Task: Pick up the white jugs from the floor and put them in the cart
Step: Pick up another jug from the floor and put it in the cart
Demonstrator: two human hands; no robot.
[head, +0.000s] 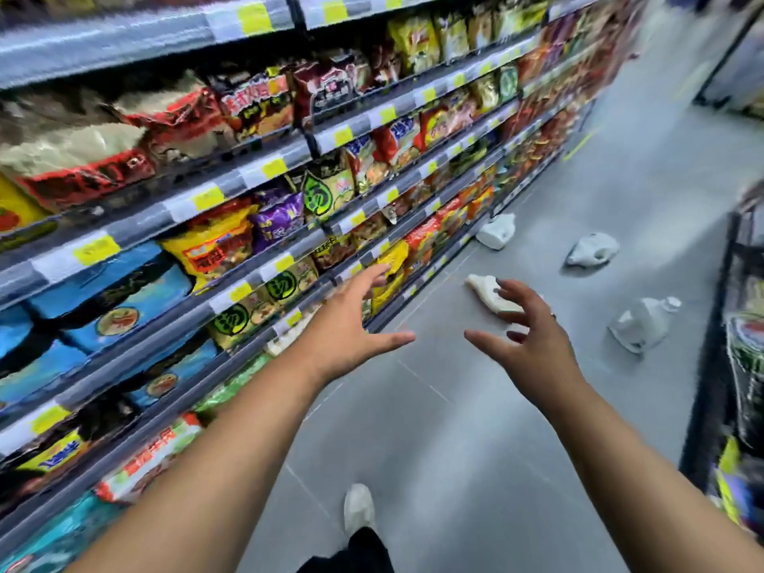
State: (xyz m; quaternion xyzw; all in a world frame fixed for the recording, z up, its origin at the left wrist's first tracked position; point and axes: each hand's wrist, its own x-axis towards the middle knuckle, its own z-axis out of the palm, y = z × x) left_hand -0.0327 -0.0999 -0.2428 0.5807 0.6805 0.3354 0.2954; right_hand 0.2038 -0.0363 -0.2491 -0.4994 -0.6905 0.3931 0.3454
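So both arms are stretched out in front over the grey floor (475,448) of a shop aisle. The left hand (351,320) has a wide grip, fingers spread and straight-ish, holding nothing, and it's up in front of the lower shelf rails. The right hand (533,337) is the same deal, wide grip with the fingers splayed and a bit hooked, nothing in it. The thumbs point at each other with a gap between them.

There are 4 white jugs down on the floor, none of them touched:
- closest jug (481,289) lies on its side at 11 o'clock from the right hand, partly hidden behind those fingertips
- jug by the shelf (496,231) is at 12 o'clock, right up against the bottom of the shelving
- crumpled jug (593,250) is at 1 o'clock, out in the open aisle
- capped jug (641,324) is at 3 o'clock, tipped over with its cap pointing up-right, near a dark frame (721,308) at the right edge (can't tell if that's the cart or a rack)

The shelves (231,184) run along the whole left side, 9 o'clock, stuffed with bright noodle packets and yellow price tags. A pale shoe (359,506) shows at 6 o'clock. The whole view is pretty blurry
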